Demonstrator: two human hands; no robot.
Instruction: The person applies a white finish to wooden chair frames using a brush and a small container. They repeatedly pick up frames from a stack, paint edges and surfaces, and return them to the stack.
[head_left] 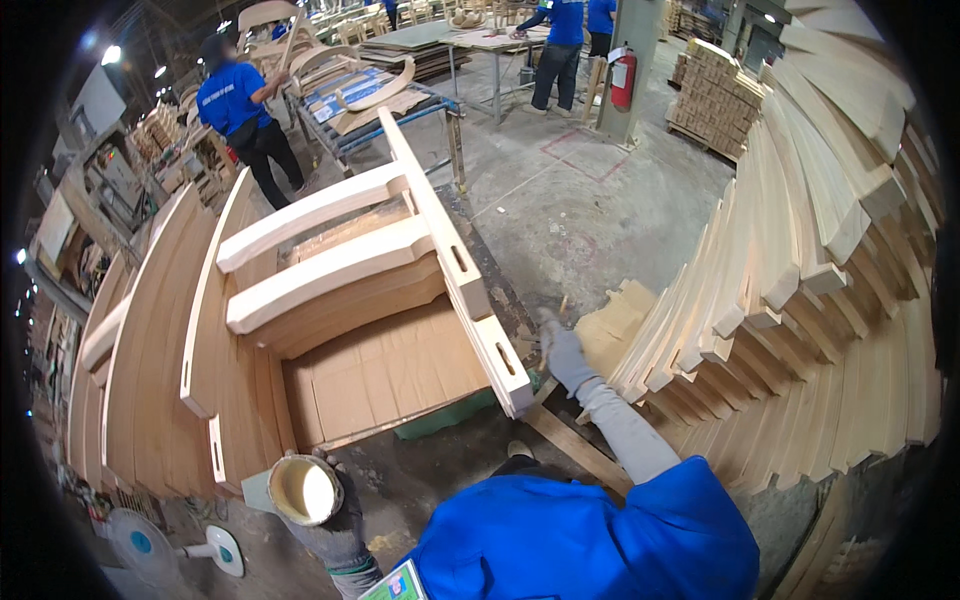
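My left hand [340,520], in a dark grey glove, grips a round cup [281,505] of cream-coloured liquid at the lower left. A pale grey glove and sleeve cover my right hand [566,358], which is closed beside the front right corner of the stacked wooden frames. A thin stick-like tip shows just above its fingers; what it holds is too small to make out. The wooden frame [330,272] on top has two curved crosspieces between long side rails. Slots show in the ends of the right-hand rails [497,350].
Curved wooden pieces [800,270] rise in a tall fanned stack on my right. More curved boards [160,350] stand at the left. Brown cardboard [390,370] lies under the frames. A white fan [140,545] is at the lower left. Farther off, a co-worker [240,105] stands by a table.
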